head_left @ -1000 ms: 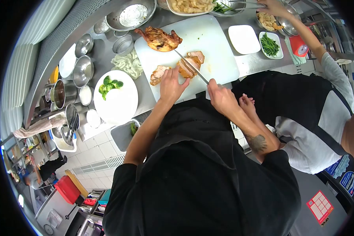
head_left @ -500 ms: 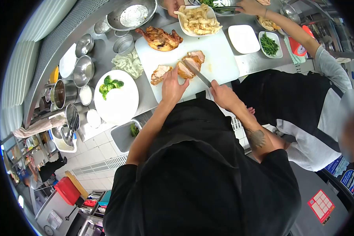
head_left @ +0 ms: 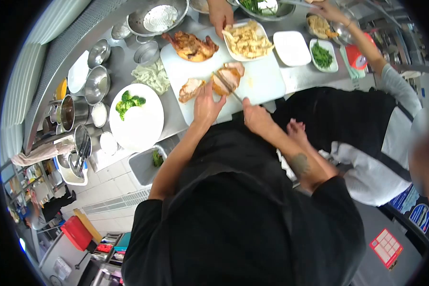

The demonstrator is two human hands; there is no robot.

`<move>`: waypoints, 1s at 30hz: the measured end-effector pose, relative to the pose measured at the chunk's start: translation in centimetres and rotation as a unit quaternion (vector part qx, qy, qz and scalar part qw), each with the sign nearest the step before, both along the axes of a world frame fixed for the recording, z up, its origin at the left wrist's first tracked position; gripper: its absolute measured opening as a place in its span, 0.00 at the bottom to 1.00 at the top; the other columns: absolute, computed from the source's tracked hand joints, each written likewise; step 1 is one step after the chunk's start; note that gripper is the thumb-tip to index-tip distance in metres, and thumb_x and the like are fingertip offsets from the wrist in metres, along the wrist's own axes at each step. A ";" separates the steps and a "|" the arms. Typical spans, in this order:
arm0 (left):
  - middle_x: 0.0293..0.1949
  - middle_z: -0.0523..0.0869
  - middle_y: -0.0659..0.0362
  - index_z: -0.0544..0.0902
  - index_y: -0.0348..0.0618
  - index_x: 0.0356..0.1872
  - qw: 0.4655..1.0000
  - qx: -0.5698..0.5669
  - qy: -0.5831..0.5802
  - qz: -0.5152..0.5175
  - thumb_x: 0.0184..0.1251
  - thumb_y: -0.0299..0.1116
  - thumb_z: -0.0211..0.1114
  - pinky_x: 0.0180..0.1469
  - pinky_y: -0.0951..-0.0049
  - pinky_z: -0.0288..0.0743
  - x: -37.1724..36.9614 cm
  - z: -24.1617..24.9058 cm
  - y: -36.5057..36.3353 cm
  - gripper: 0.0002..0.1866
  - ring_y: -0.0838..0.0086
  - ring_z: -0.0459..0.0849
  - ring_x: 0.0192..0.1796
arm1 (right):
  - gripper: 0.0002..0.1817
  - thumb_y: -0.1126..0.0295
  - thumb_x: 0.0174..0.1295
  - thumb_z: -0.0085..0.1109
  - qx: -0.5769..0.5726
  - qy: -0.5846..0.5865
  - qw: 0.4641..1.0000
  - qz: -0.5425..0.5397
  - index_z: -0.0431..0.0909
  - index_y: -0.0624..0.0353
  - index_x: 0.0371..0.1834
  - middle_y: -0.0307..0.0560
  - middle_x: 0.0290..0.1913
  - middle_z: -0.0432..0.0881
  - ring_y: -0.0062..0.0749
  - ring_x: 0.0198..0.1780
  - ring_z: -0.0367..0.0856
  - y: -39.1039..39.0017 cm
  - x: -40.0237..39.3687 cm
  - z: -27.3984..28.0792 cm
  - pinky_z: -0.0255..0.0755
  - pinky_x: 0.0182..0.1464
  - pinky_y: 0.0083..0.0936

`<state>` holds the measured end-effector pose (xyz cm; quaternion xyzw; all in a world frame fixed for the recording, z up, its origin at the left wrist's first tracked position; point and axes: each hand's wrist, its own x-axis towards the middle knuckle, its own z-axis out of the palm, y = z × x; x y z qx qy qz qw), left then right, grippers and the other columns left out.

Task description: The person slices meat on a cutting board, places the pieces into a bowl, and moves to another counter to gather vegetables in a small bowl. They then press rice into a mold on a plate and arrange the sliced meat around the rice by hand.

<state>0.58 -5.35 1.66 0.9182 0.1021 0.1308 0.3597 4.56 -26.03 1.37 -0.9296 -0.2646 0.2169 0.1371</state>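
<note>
My right hand (head_left: pixel 259 118) is closed round the handle of a knife (head_left: pixel 236 96), whose blade lies in a cut across a browned piece of roast chicken (head_left: pixel 219 86). My left hand (head_left: pixel 207 108) steadies that piece, fingertips pressed against its near left side. Pale meat shows on a cut chicken piece (head_left: pixel 189 91) left of my fingers. Beyond the blade lies more sliced chicken (head_left: pixel 234 69). All this rests on a white cutting board (head_left: pixel 267 90). A larger browned chicken portion (head_left: pixel 191 46) sits at the board's far left.
A co-worker's hand (head_left: pixel 220 18) touches a white dish of pale yellow strips (head_left: pixel 248 42) at the board's far edge. A white plate with broccoli (head_left: pixel 140 126), a crumpled cloth (head_left: pixel 151 76) and metal bowls (head_left: pixel 97 85) stand left. Another person (head_left: pixel 348 114) is close on my right.
My right hand has drawn the knife back towards me. The dish of yellow strips has come nearer, over the board's far edge. The co-worker's other arm has moved away to the right.
</note>
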 end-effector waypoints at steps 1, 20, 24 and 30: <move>0.47 0.83 0.39 0.74 0.31 0.60 1.000 0.013 0.002 0.003 0.53 0.34 0.76 0.58 0.54 0.75 -1.0 -0.1 -0.2 0.34 0.45 0.80 0.53 | 0.09 0.73 0.69 0.44 0.001 0.010 1.000 -0.003 0.65 0.62 0.49 0.72 0.30 0.82 0.69 0.32 0.84 0.0 0.4 0.1 0.77 0.36 0.61; 0.51 0.83 0.39 0.73 0.30 0.61 0.998 -0.049 -0.008 0.037 0.53 0.31 0.75 0.61 0.52 0.74 0.1 -0.2 -0.4 0.33 0.43 0.79 0.56 | 0.08 0.70 0.72 0.48 0.179 -0.086 0.980 -0.028 0.64 0.63 0.43 0.71 0.28 0.81 0.69 0.30 0.83 1.6 -0.6 10.5 0.76 0.30 0.57; 0.51 0.83 0.39 0.74 0.29 0.60 0.998 -0.041 -0.014 0.038 0.53 0.31 0.75 0.61 0.52 0.74 -0.7 -0.5 -0.6 0.33 0.43 0.79 0.56 | 0.05 0.75 0.68 0.46 0.036 0.000 0.999 0.011 0.64 0.64 0.44 0.73 0.31 0.82 0.69 0.32 0.84 1.4 -0.7 3.4 0.78 0.33 0.57; 0.54 0.82 0.39 0.72 0.29 0.62 0.998 -0.030 0.008 0.046 0.53 0.30 0.74 0.62 0.51 0.73 -0.1 -0.4 -0.3 0.34 0.44 0.78 0.58 | 0.10 0.67 0.75 0.43 0.139 0.295 0.943 -0.064 0.61 0.64 0.46 0.58 0.20 0.79 0.42 0.12 0.78 0.6 2.8 4.1 0.72 0.14 0.38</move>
